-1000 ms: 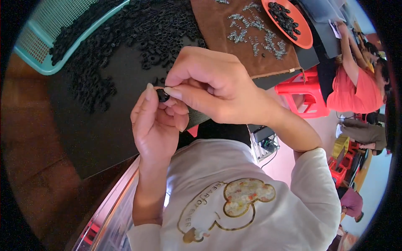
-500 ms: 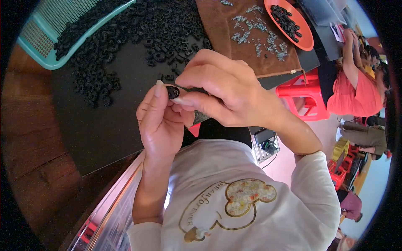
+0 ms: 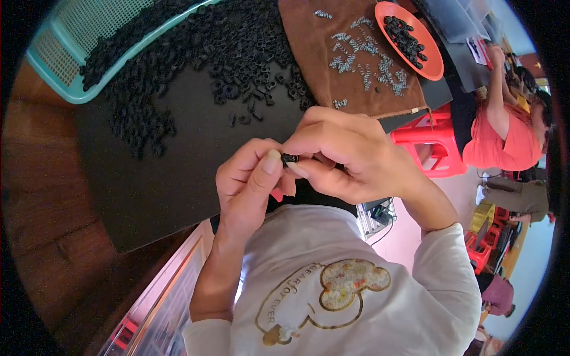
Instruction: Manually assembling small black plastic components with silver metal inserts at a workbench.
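Close to my body, a small black plastic part is pinched between the fingertips of both hands. My left hand grips it from the left, the thumb laid along its side. From the right, the thumb and forefinger of my right hand close on the same piece. Fingers cover most of it, so its exact shape is hidden. Beyond my hands lies a wide heap of similar loose black plastic parts. Small metal coil springs are scattered on a brown cloth to the far right.
An orange plate with black pieces sits on the cloth's right edge. A teal plastic basket holding black parts stands at the far left of the dark table mat. Past the table are a red stool and a seated person in red.
Both hands have shifted right and slightly nearer my body with the black part between them. The right fingers have closed in around it, and it shows less now.
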`<act>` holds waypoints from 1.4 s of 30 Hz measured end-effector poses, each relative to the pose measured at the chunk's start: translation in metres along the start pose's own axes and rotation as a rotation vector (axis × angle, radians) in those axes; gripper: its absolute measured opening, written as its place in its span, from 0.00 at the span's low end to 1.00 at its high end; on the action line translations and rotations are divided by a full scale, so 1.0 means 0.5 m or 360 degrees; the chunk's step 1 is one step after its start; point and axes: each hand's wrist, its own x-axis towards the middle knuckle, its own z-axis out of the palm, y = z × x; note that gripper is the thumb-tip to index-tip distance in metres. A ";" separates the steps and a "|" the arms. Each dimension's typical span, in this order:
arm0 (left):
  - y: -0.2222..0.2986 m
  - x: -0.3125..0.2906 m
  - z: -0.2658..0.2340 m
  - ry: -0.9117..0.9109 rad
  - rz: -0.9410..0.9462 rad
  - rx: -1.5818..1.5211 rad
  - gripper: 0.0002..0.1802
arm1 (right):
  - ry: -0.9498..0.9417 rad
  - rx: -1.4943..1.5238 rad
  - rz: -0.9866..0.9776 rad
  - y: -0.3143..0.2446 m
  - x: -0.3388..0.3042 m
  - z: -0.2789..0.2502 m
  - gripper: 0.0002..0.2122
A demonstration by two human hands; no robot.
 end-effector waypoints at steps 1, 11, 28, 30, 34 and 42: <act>-0.002 0.000 -0.002 -0.0044 0.0022 0.0013 0.13 | -0.0016 0.0142 0.0056 0.001 -0.002 -0.002 0.07; 0.001 0.000 0.013 0.0089 0.0094 -0.0036 0.11 | 0.0052 0.0297 0.0137 -0.002 0.000 0.005 0.05; 0.005 0.006 0.002 0.0048 0.0075 -0.0138 0.10 | -0.0590 -0.1087 0.0213 0.120 0.105 -0.008 0.08; 0.006 0.006 0.000 0.0050 0.0072 -0.0143 0.10 | -0.0628 -0.1120 0.0239 0.121 0.108 -0.004 0.09; 0.008 0.005 0.001 0.0075 0.0068 -0.0159 0.11 | -0.0574 -0.1079 0.0211 0.125 0.110 -0.009 0.12; 0.013 0.011 0.001 0.0106 0.0055 -0.0266 0.12 | -0.0314 -0.0582 0.0198 0.125 0.099 -0.015 0.09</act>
